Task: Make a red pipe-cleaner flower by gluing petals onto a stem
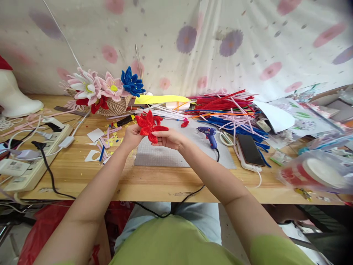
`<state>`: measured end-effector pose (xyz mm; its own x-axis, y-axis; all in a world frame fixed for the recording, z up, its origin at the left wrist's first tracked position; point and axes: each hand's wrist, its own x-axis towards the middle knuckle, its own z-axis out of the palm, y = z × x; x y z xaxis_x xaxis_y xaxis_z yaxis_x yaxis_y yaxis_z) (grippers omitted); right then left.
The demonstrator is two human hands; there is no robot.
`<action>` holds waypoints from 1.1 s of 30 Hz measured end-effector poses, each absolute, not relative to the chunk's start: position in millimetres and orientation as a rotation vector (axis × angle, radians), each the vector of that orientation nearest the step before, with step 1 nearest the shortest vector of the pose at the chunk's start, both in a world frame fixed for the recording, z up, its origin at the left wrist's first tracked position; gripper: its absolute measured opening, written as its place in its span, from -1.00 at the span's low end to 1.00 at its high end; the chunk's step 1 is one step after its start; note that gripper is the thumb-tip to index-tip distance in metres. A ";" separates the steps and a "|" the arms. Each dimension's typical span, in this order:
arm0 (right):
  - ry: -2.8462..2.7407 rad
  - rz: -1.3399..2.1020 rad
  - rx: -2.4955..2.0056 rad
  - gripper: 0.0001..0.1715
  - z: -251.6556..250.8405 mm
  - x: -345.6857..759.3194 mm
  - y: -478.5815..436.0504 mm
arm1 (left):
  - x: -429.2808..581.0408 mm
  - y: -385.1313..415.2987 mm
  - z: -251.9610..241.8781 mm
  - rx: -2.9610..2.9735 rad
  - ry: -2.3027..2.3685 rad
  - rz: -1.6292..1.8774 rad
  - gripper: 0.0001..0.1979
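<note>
The red chenille flower (149,127) is held above the surface (165,184), over the left rear part of the grey mat (147,158). The left hand (131,138) is closed on the flower's left side, its fingertips partly hidden by the petals. The right hand (169,140) pinches the lower right petal between thumb and fingers, with little gap. This opposed grip appears to steady the flower while leaving its face exposed to view.

The blue glue gun (209,136) lies on the mat to the right of the hands, nozzle pointing left; this position probably suits a right-hand pickup. Its black cord (197,190) runs over the front edge, clear of the flower. White-handled scissors (226,138) lie just beyond the glue gun. Red chenille stems (220,105) and blue chenille stems (242,129) are heaped behind and to the right, presumably to leave the mat's front unobstructed. Paper scraps (95,135) lie left of the mat.
</note>
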<state>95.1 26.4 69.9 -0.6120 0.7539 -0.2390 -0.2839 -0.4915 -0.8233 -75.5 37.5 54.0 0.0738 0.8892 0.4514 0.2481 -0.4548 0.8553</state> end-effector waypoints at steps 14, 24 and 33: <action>-0.939 2.075 -0.802 -0.57 57.6 101.2 32.7 | -78.9 35.4 46.3 2.075 1.180 1.375 -0.87; -0.957 1.963 -0.861 -0.73 53.2 96.5 30.2 | -79.6 35.4 40.6 2.177 1.176 1.396 -0.77; -0.904 1.957 -0.885 -0.77 56.1 99.6 35.0 | -76.4 30.9 36.5 2.429 1.250 1.409 -0.91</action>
<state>99.6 35.0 56.1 -0.4447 0.8580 -0.2571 -0.3605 -0.4342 -0.8255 -76.4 30.9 36.5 0.2496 0.6730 0.6963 0.6111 -0.6673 0.4258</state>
